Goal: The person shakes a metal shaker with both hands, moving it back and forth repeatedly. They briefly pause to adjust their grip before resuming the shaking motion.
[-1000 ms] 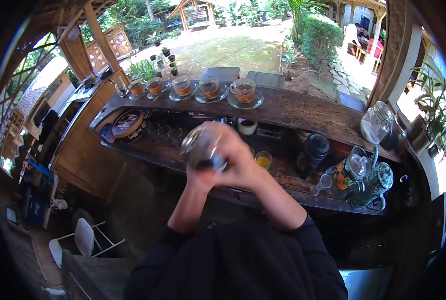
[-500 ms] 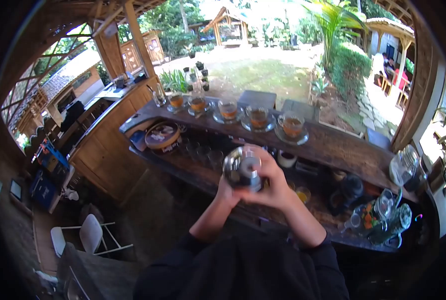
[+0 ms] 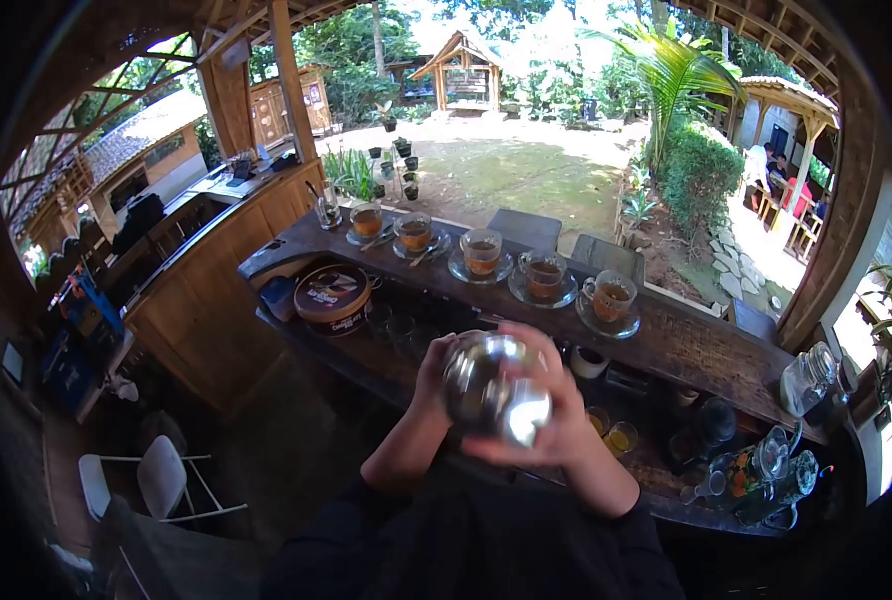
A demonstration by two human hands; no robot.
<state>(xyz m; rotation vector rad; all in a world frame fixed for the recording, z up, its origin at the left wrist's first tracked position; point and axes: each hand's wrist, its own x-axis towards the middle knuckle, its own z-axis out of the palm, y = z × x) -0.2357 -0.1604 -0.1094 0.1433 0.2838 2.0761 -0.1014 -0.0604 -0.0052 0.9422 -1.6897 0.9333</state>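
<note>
Between my two hands is a shiny metal cocktail shaker [image 3: 488, 385], blurred by motion and held above the near edge of the bar counter. My left hand [image 3: 431, 378] wraps its left side, with most of its fingers hidden behind the metal. On the right side my right hand [image 3: 554, 408] grips it, fingers curled over the top and bottom. Beyond the shaker, several glass cups of amber drink, one of them a glass cup [image 3: 543, 275] on a clear saucer, stand in a row on the raised wooden counter [image 3: 701, 335].
A round brown tub [image 3: 332, 312] sits on the lower shelf at left, near several glasses. Small cups of yellow liquid [image 3: 621, 438], a dark grinder-like item [image 3: 711, 425] and a glass jar [image 3: 808, 380] are at right. A white folding chair [image 3: 162, 475] stands lower left.
The shaker has moved down slightly and tilted between my hands, which both keep their hold. My head view has shifted, so the counter and cups appear lower.
</note>
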